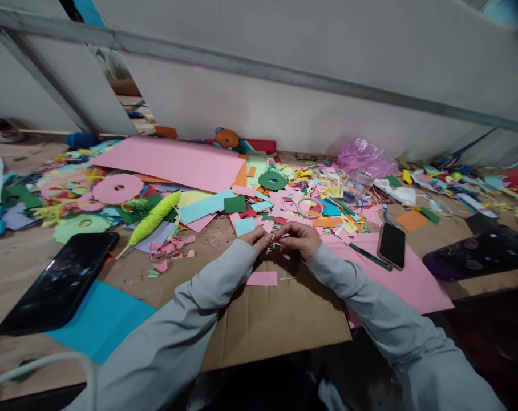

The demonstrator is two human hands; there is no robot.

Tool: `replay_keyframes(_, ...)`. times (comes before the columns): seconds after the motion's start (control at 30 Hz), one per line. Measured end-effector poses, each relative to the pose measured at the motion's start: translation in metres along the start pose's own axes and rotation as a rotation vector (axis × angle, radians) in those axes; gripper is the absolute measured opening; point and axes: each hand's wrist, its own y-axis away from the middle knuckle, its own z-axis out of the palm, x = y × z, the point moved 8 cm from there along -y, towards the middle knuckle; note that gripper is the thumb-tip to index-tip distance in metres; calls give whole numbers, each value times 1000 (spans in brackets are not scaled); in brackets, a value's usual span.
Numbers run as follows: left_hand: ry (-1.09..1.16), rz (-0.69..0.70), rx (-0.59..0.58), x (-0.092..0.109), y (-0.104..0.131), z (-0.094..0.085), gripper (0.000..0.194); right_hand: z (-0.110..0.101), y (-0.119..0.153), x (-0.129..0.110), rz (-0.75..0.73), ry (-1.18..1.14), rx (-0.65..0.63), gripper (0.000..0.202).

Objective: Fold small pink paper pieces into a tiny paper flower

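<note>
Above the far part of the brown cardboard sheet (pixel 280 325), my two hands meet at the fingertips. My left hand (pixel 260 238) is pinched closed, and something small that I cannot make out is between its fingers. Closed in the same way, my right hand (pixel 299 238) touches it from the right. A pink paper strip (pixel 262 278) lies on the cardboard just below them. Close beyond my left hand is a light blue paper square (pixel 244 227). Pink paper scraps and a clear tape ring (pixel 309 208) lie past the fingertips.
A large dark phone (pixel 60 282) lies left on blue paper (pixel 105 319). On the right are a smaller phone (pixel 391 245), a green pen (pixel 370 257) and pink paper (pixel 413 285). A lime yarn spindle (pixel 154 220) and a large pink sheet (pixel 173 162) are farther back.
</note>
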Motion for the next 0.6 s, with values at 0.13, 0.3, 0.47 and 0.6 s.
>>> replay_keyframes(0.13,28,3,-39,-6,-3,4,40,1,1,-1,-28,26,-5,18)
replay_keyframes(0.3,27,20,-35,-7,-3,3,39,3,2,-2,-32,31,-16,19)
replay_keyframes(0.47,-13,38,-16,-2,0,2,31,3,2,1,16,-16,-5,24)
replay_keyframes(0.6,-147,70,63,0,-1,-3,25,2,1,2,62,-44,-9,28)
